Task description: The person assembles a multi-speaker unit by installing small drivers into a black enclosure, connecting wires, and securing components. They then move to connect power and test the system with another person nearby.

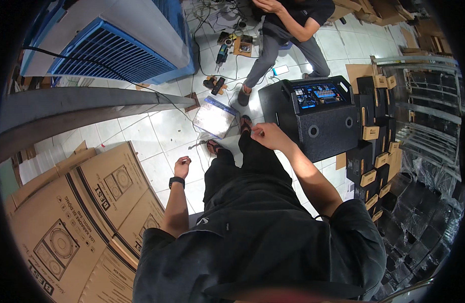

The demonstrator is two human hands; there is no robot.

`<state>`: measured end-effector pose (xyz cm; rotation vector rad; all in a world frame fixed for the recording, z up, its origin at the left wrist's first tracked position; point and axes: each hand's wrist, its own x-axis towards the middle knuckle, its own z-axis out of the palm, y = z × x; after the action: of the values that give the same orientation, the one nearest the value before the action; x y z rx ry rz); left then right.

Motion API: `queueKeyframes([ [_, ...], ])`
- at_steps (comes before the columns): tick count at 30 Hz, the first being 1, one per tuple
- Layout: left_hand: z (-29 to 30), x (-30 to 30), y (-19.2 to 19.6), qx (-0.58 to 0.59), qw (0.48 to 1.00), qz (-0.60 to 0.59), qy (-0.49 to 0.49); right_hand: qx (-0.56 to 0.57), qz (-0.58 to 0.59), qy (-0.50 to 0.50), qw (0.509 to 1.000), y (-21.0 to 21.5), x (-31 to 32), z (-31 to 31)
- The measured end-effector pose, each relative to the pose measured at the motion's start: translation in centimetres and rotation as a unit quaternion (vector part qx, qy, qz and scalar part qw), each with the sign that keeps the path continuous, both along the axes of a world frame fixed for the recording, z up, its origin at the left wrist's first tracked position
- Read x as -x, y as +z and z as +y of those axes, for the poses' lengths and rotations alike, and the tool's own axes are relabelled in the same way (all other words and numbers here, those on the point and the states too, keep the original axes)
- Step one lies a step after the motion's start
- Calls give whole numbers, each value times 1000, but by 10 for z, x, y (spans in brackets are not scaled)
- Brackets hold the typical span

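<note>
I stand upright with both arms hanging forward. My left hand (182, 165), with a dark band on the wrist, is loosely curled above the tiled floor beside the stacked cartons (66, 227). No object shows in it. My right hand (268, 136) has its fingers bent in toward the thumb, and nothing sticks out of it. It is nearest to a large black speaker cabinet (326, 132), just to its right, and appears apart from it. A lit control panel (318, 95) with knobs and blue displays is set in the cabinet's top.
Ahead, another person (293, 25) sits near a cordless drill (222, 54), small boxes and loose cables. A shiny flat panel (215, 118) lies before my feet. A blue-and-white air cooler (116, 45) and a metal post (91, 103) stand left. Black boxes (361, 161) and a metal rack (429, 106) stand right.
</note>
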<state>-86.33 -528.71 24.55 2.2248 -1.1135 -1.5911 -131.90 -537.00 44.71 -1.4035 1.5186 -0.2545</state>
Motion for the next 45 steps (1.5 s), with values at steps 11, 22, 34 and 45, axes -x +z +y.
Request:
queueKeyframes([
  [11, -3, -2, 17, -2, 1000, -22, -17, -16, -26, 15, 999, -4, -16, -9],
  [22, -1, 3, 18, -12, 998, -52, -36, -34, -6, 46, 998, -16, -16, -2],
  [34, 7, 10, 20, -6, 998, -36, -43, -36, -13, 77, 996, -33, -24, -10],
  [45, 12, 38, -1, -18, 996, -63, -53, -40, -24, 93, 995, -36, -23, -16],
])
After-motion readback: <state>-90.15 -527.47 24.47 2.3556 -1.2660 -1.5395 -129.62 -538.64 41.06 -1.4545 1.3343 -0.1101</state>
